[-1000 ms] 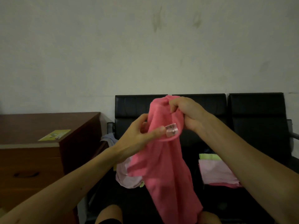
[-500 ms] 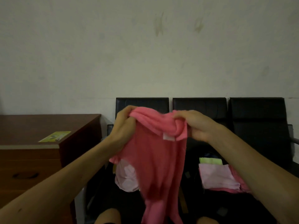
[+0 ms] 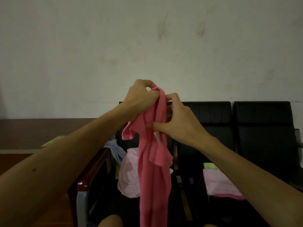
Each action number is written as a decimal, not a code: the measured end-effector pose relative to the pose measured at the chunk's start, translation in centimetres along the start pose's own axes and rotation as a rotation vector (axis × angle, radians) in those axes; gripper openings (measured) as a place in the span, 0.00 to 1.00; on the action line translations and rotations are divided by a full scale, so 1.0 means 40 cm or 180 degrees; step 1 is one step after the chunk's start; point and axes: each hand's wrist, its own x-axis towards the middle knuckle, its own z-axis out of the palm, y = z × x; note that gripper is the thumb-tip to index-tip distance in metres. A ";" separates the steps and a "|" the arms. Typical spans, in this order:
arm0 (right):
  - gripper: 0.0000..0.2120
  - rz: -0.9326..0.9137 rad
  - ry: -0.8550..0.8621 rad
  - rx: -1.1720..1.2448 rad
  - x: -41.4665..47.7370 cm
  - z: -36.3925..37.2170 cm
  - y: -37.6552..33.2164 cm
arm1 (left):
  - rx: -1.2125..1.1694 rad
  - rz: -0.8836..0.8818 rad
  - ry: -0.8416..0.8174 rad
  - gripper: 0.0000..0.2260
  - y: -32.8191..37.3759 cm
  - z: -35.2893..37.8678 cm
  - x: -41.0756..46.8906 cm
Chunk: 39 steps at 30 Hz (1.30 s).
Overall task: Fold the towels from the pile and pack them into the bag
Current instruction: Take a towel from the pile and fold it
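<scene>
**Find a corner before we fold**

Our left hand (image 3: 141, 97) pinches the top of the pink towel (image 3: 154, 169). Our right hand (image 3: 178, 122) grips just below, fingers (image 3: 173, 97) curled into cloth. The towel hangs bunched above the chairs (image 3: 262, 128). We should slide along the hem to the corners, then spread it.
</scene>
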 end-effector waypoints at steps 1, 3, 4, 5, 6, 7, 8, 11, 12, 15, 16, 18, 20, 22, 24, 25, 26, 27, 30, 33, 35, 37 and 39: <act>0.36 -0.0028 0.0076 -0.0186 0.004 0.004 0.000 | 0.0168 0.0038 -0.0023 0.08 0.010 -0.009 0.006; 0.30 -0.0071 0.0323 -0.0364 0.014 0.008 0.000 | 0.0486 0.0069 -0.0042 0.14 0.027 -0.028 0.015; 0.23 -0.0106 0.0440 -0.0439 0.021 0.004 0.003 | 0.0633 0.0088 -0.0044 0.15 0.032 -0.037 0.021; 0.16 -0.0133 0.0530 -0.0553 0.029 -0.004 0.006 | 0.0788 0.0123 -0.0050 0.14 0.035 -0.045 0.028; 0.10 -0.0120 0.0588 -0.0637 0.038 -0.011 0.009 | 0.0923 0.0162 -0.0070 0.13 0.037 -0.057 0.032; 0.09 -0.0029 0.0640 -0.0633 0.049 -0.021 0.017 | 0.1022 0.0208 -0.0133 0.12 0.037 -0.066 0.034; 0.09 0.0099 0.0675 -0.0532 0.061 -0.031 0.024 | 0.1109 0.0283 -0.0228 0.11 0.035 -0.077 0.037; 0.13 0.0255 0.0765 -0.0090 0.092 -0.081 0.030 | 0.1306 0.0556 -0.0674 0.09 0.031 -0.112 0.037; 0.12 0.0172 0.0724 0.0008 0.099 -0.102 0.028 | 0.1314 0.0574 -0.0828 0.10 0.026 -0.122 0.038; 0.03 -0.0114 0.0231 0.0057 0.101 -0.154 0.022 | 0.1215 0.0583 -0.1141 0.10 -0.002 -0.139 0.038; 0.07 -0.0209 0.0069 -0.0096 0.101 -0.165 0.024 | 0.1209 0.0613 -0.1249 0.09 -0.015 -0.142 0.040; 0.11 -0.0364 -0.0044 -0.0516 0.101 -0.180 0.033 | 0.1216 0.0616 -0.1466 0.07 -0.042 -0.150 0.037; 0.10 -0.0468 -0.0088 -0.0906 0.094 -0.184 0.044 | 0.1348 0.0588 -0.1658 0.05 -0.082 -0.159 0.035; 0.08 -0.0525 -0.0158 -0.1278 0.085 -0.189 0.070 | 0.1675 0.0654 -0.1700 0.05 -0.133 -0.170 0.034; 0.06 -0.0584 -0.0237 -0.1510 0.077 -0.193 0.108 | 0.1795 0.0571 -0.1693 0.06 -0.182 -0.183 0.024; 0.05 -0.0569 -0.0297 -0.1581 0.072 -0.193 0.130 | 0.1697 0.0480 -0.1681 0.09 -0.203 -0.190 0.015; 0.04 -0.0519 -0.0367 -0.1631 0.067 -0.192 0.151 | 0.1553 0.0361 -0.1674 0.10 -0.220 -0.197 0.003; 0.04 -0.0469 -0.0423 -0.1663 0.060 -0.187 0.171 | 0.1377 0.0254 -0.1675 0.09 -0.238 -0.201 -0.010; 0.02 -0.0168 -0.0569 -0.1457 0.038 -0.172 0.219 | 0.0841 -0.0059 -0.1515 0.04 -0.295 -0.204 -0.038; 0.03 0.0166 -0.0745 -0.1182 0.007 -0.149 0.276 | 0.0191 -0.0350 -0.1311 0.15 -0.372 -0.174 -0.067; 0.03 0.0407 -0.0748 -0.0964 -0.013 -0.133 0.314 | -0.0294 -0.0600 -0.1160 0.25 -0.427 -0.142 -0.088; 0.13 0.0714 -0.0746 -0.0569 -0.040 -0.111 0.351 | -0.1000 -0.0969 -0.0960 0.25 -0.479 -0.096 -0.110; 0.20 0.1043 -0.0712 -0.0145 -0.062 -0.099 0.375 | -0.1450 -0.1276 -0.0756 0.24 -0.504 -0.057 -0.129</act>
